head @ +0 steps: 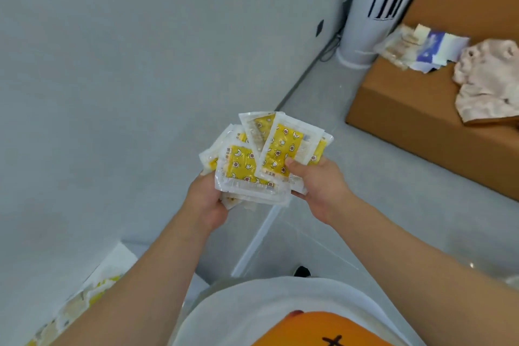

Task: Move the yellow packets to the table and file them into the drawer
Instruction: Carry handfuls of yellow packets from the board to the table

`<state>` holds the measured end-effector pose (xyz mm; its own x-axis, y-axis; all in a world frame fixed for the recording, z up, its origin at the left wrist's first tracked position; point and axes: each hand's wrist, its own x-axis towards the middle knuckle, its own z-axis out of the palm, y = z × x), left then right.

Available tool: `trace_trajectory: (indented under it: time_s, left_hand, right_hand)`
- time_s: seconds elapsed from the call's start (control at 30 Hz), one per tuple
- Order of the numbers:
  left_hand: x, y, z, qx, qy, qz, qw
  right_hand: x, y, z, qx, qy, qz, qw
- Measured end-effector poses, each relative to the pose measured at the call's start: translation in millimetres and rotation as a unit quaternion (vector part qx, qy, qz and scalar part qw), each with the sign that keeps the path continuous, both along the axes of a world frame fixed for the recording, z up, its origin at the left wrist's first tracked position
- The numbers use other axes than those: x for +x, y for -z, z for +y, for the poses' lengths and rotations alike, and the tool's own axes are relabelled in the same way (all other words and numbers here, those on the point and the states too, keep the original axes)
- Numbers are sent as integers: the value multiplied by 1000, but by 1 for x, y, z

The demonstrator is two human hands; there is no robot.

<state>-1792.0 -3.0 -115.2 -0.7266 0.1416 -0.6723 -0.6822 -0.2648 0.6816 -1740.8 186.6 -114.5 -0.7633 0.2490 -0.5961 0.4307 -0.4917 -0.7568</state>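
Grey floor [365, 166], cardboard box [407, 115] at right; left hand [207, 199] and right hand [318, 185] clamp their fingers on fanned yellow packets [247, 163], clear-edged, printed with stars and moons.

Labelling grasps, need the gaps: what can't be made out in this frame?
Head view only.
Count of the yellow star-print packets in clear wrappers: they overlap, and the printed text is blurred.
The left hand and right hand: most fingers are hidden under the packets.
The blurred yellow-white pile at lower left: cut off by the forearm and the frame edge.
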Motion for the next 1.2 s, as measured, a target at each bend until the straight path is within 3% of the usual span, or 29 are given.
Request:
trace_trajectory:
  time_s: [0.2,0.4,0.57,0.73,0.97,1.1,1.2]
  left_hand:
    - [-22,-10,150,-14,196,33,980]
    - [-21,-11,288,-4,403,41,914]
    - [8,-12,396,-3,564,51,824]
    - [68,-6,469,15,714,50,698]
    - [189,21,507,3,819,15,573]
    - [262,37,531,-13,858,17,514]
    - [321,48,550,-39,874,29,484]
  right_hand:
    - [50,-1,116,-13,185,14,982]
    - [101,-2,191,-24,382,28,923]
    - [152,-7,229,-7,551,36,834]
    - [206,1,227,-18,710,23,704]
    - [290,23,202,-27,829,-3,559]
    - [349,41,205,-39,860,-10,509]
    - [403,55,215,-47,864,-13,502]
